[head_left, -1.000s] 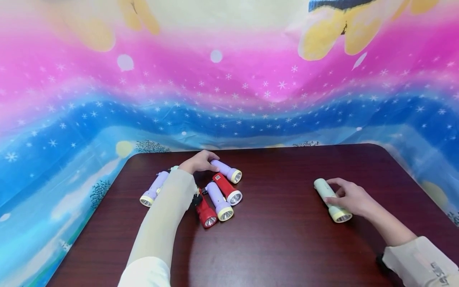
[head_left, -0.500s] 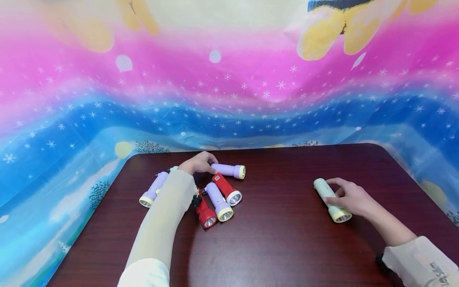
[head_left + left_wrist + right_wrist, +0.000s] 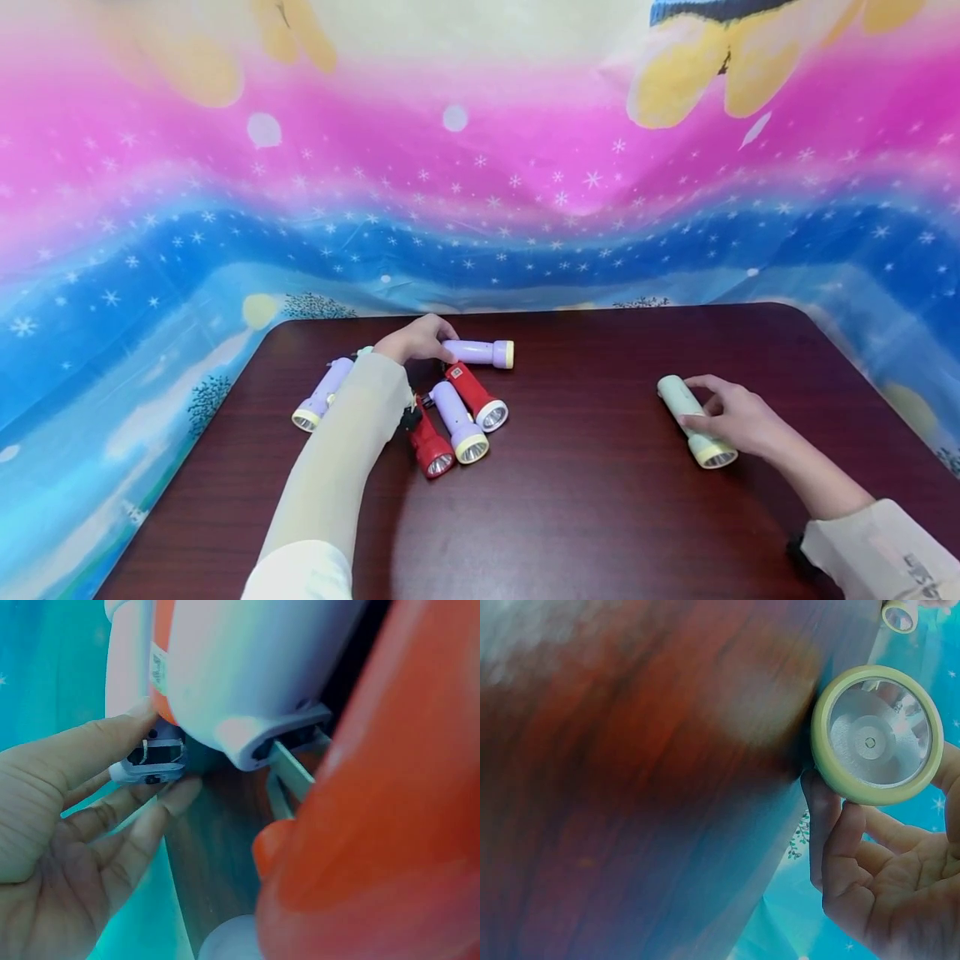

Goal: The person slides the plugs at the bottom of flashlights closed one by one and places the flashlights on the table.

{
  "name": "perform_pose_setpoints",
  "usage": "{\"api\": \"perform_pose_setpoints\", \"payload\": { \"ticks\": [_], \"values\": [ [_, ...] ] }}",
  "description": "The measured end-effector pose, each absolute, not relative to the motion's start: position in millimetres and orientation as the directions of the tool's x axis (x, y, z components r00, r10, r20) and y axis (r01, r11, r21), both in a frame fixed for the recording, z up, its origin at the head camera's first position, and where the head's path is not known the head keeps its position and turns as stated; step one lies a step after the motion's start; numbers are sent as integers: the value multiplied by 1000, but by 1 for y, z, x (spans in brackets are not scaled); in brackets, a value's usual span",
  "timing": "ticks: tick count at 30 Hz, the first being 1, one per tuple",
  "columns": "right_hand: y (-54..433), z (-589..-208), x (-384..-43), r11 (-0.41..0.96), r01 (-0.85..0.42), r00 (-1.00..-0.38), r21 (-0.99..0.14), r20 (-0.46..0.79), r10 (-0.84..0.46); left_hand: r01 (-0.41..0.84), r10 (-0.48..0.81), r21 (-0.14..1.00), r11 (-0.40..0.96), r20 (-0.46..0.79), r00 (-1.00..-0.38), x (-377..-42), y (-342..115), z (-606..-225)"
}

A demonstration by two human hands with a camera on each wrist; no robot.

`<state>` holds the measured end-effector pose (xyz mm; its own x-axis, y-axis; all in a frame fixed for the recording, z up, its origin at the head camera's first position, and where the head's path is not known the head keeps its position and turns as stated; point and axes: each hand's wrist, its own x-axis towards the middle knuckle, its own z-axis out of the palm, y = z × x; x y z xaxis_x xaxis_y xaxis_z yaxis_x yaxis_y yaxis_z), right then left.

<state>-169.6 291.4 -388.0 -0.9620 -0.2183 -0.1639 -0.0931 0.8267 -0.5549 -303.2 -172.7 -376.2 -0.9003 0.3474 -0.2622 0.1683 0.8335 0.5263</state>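
At the back of the tabletop (image 3: pixel 570 508), left of centre, I see the person's left hand (image 3: pixel 420 337) pinching the tail end of the far purple flashlight (image 3: pixel 474 353), a narrow grip with the thumb on one side and fingers on the other. That flashlight lies on its side, its yellow-rimmed end pointing right. Just in front of it rests the white-rimmed red flashlight (image 3: pixel 468 388), then the middle purple flashlight (image 3: pixel 452 410) and the front red flashlight (image 3: pixel 429 446), side by side. Past the left sleeve (image 3: pixel 333 467), which hides part of the group, is the leftmost purple flashlight (image 3: pixel 326 385). Well apart, on the tabletop's right part, the right hand (image 3: pixel 735 417) holds the pale green flashlight (image 3: pixel 681 398), its grip curled around the barrel, the yellow-rimmed end towards the person.
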Motion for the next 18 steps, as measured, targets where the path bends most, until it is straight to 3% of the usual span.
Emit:
{"api": "perform_pose_setpoints", "payload": {
  "ticks": [18],
  "values": [
    [290,-388,-169,829,-88,-963,-553,-165,-212,317,444,558,767,-104,-890,-300,-175,-360]
  ]
}}
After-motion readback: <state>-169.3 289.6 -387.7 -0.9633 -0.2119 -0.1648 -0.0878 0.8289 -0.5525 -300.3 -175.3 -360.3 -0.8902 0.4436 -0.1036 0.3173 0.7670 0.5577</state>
